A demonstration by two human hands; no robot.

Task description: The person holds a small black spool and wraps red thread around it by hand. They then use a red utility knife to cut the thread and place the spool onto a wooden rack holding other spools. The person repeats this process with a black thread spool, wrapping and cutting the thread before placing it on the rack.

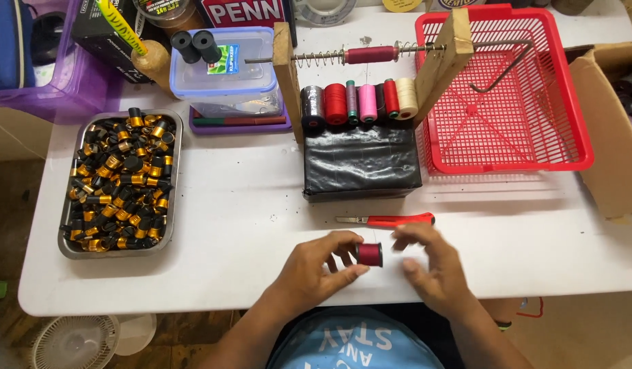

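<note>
Low in the middle of the frame, the left hand (314, 270) pinches a small dark red spool (370, 254) between thumb and fingers, holding it just above the white counter (247, 198). The right hand (432, 263) is just beside the spool on its right, fingers curled and loosely spread; whether a fingertip touches the spool cannot be told.

Just above the hands lies a red-handled cutter (387, 220), flat on the counter and pointing left. Above that, centre frame, sits a black block (362, 164) with a row of thread spools (360, 102) along its top edge: black, red, green, pink, red and cream. Two wooden posts (284, 68) rise beside the row and carry a rod with springs and a dark red spool (370, 55) threaded on it.

At the left, a metal tray (63, 239) is heaped with black and gold rings (121, 181). A clear plastic box (223, 72) with two black cylinders on its lid stands at upper centre-left. A red basket (575, 130) fills the upper right, and a cardboard box (613, 130) is at the right edge.
</note>
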